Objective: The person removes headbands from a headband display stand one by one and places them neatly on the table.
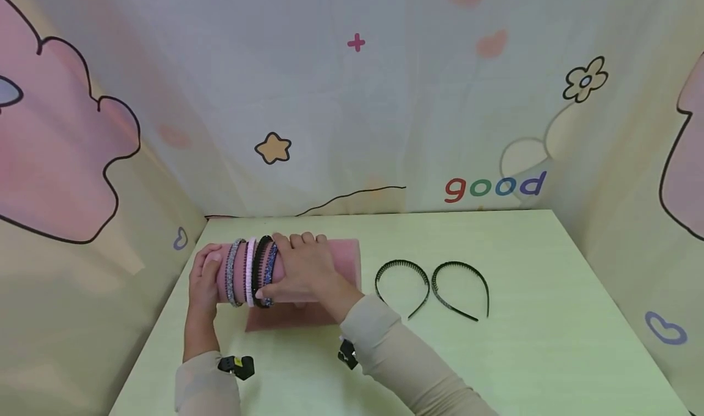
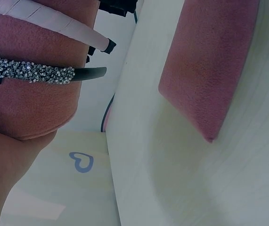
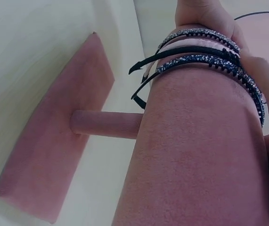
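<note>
A pink velvet headband stand (image 1: 345,260) lies across the left of the table, its roll raised on a short post (image 3: 108,124) above a flat base (image 2: 209,61). My left hand (image 1: 205,278) grips the roll's left end. Round the roll sit a silver glitter headband (image 1: 231,275), a pale pink one (image 1: 249,275), a black one (image 1: 257,269) and a blue glitter one (image 3: 205,60). Spread across the roll, my right hand (image 1: 305,266) holds the blue glitter headband, thumb at the front and fingers over the top. Its palm hides part of the roll.
Right of the stand, two black toothed headbands (image 1: 401,263) (image 1: 462,263) lie side by side on the pale table (image 1: 522,367). A printed cloth (image 1: 385,116) hangs behind and at both sides. Each wrist carries a small black camera.
</note>
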`<control>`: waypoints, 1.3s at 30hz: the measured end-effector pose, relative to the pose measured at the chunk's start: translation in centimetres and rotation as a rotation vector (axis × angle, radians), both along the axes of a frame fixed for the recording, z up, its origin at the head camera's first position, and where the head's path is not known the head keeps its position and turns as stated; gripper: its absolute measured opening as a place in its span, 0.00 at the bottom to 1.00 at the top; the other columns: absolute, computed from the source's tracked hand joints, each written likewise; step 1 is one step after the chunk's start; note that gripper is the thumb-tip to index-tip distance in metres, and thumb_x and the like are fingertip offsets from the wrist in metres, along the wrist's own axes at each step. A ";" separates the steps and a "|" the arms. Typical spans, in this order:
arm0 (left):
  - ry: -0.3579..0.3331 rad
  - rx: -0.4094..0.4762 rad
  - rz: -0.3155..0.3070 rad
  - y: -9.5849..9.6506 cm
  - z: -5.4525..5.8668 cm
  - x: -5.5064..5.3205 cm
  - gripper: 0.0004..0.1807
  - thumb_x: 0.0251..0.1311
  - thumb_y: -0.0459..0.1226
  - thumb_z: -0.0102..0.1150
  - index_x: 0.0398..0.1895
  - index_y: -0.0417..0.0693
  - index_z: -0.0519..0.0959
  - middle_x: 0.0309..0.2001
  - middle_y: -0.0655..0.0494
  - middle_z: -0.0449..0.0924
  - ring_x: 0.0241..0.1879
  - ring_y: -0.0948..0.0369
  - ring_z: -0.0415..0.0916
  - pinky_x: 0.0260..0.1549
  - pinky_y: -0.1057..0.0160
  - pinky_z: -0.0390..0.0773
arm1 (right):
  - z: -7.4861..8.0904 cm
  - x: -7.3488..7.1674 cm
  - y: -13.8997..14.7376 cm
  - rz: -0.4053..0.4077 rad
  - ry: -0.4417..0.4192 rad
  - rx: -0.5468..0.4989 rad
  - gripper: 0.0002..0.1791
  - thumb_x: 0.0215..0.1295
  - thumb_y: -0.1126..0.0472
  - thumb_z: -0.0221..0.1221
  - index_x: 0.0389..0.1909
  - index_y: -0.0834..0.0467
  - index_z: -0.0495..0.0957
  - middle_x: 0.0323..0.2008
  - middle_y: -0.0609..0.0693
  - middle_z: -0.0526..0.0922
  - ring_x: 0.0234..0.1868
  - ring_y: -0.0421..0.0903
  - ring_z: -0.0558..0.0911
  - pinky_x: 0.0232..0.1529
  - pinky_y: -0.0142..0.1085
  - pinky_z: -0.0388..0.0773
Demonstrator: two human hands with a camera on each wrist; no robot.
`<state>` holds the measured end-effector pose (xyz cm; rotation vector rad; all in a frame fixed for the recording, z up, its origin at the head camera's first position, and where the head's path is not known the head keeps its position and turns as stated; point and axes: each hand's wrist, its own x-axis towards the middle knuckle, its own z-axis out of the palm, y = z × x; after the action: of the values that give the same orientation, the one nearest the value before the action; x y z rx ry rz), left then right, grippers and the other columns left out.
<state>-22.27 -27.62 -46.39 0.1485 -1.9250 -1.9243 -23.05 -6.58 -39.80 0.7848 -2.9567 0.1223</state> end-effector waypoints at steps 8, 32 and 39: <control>0.022 0.015 -0.017 0.0 -0.2 -0.1 0.16 0.59 0.43 0.47 0.48 0.45 0.68 0.44 0.56 0.69 0.39 0.59 0.64 0.36 0.62 0.61 | 0.0 0.1 -0.1 -0.014 0.007 0.023 0.61 0.26 0.17 0.39 0.63 0.48 0.46 0.50 0.47 0.64 0.48 0.46 0.61 0.46 0.44 0.56; -0.023 -0.002 0.023 -0.2 0.0 0.0 0.17 0.58 0.45 0.47 0.48 0.49 0.69 0.44 0.58 0.69 0.38 0.59 0.66 0.33 0.63 0.64 | 0.8 0.3 2.4 -0.007 -0.015 -0.018 0.56 0.29 0.27 0.53 0.61 0.50 0.49 0.53 0.49 0.64 0.53 0.50 0.61 0.52 0.58 0.43; 0.024 0.018 -0.001 -0.1 -0.1 0.0 0.17 0.58 0.43 0.48 0.47 0.44 0.68 0.44 0.57 0.70 0.37 0.58 0.66 0.34 0.62 0.63 | 0.9 0.5 3.2 -0.007 -0.043 -0.039 0.58 0.27 0.25 0.53 0.62 0.49 0.48 0.53 0.50 0.64 0.53 0.51 0.61 0.52 0.56 0.46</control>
<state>-22.28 -27.72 -46.50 0.1287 -1.8932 -1.9355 -22.54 -3.34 -38.88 0.7763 -2.9873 0.1977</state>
